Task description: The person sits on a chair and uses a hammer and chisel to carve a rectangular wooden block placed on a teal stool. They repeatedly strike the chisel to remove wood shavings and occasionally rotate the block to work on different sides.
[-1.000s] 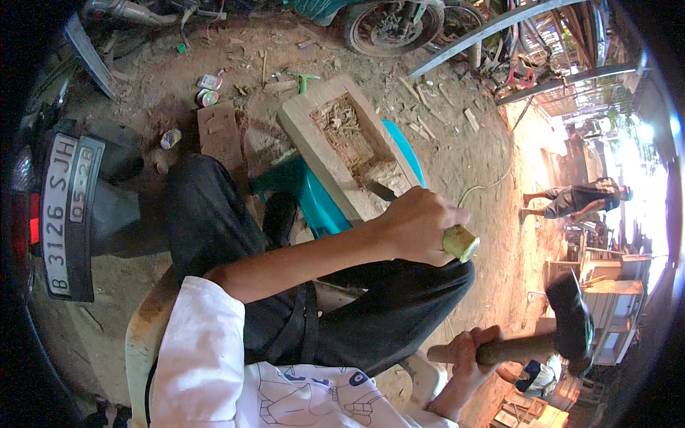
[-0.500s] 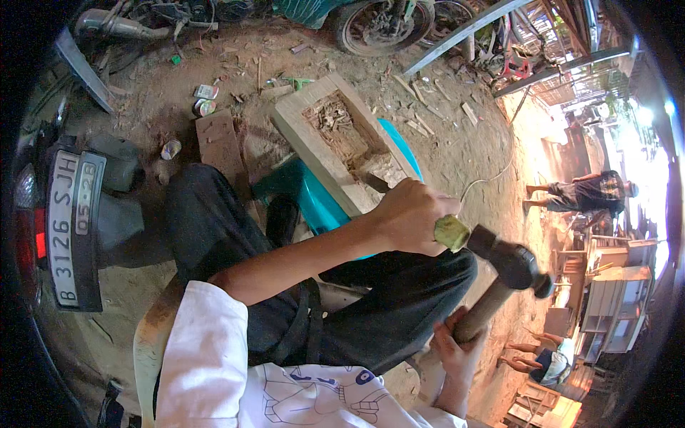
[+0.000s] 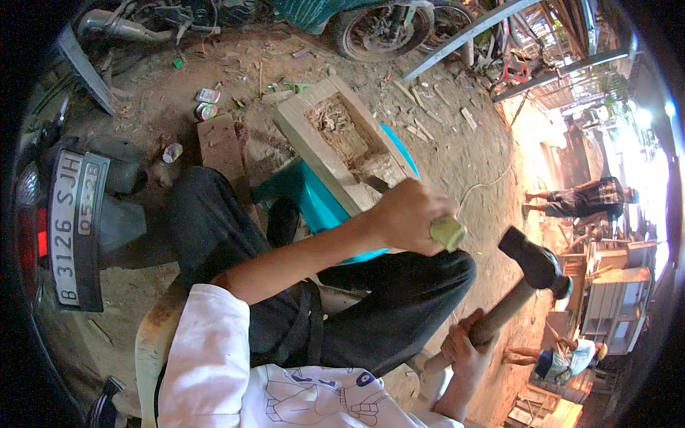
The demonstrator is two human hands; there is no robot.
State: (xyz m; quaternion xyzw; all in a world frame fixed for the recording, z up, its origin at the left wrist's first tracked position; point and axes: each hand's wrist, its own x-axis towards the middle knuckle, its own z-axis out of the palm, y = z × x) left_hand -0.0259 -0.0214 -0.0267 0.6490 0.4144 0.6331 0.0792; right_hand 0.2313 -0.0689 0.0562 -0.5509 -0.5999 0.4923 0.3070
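Note:
My left hand (image 3: 407, 216) is wrapped round a chisel, whose yellow-green handle end (image 3: 447, 232) sticks out past the fist. The blade (image 3: 374, 182) reaches into the near end of a recess in a thick wooden block (image 3: 320, 162). Curled wood shavings (image 3: 334, 123) lie in the recess, and the cutting tip is hard to make out. The block rests tilted on a teal plastic stool (image 3: 305, 200) in front of my knees. My right hand (image 3: 465, 345) grips a hammer (image 3: 534, 262) by its wooden handle; the dark head is apart from the chisel handle, to its right.
A motorcycle rear with a number plate (image 3: 75, 228) stands close on my left. Another motorcycle's wheel (image 3: 385, 28) is beyond the block. A flat board (image 3: 220, 148), small cups and wood scraps lie on the dirt floor. Two people are farther off at the right.
The hammer has drawn back from the chisel handle, to the right, with my right hand. My left hand and the chisel stay nearly in place. A background person at lower right has shifted posture.

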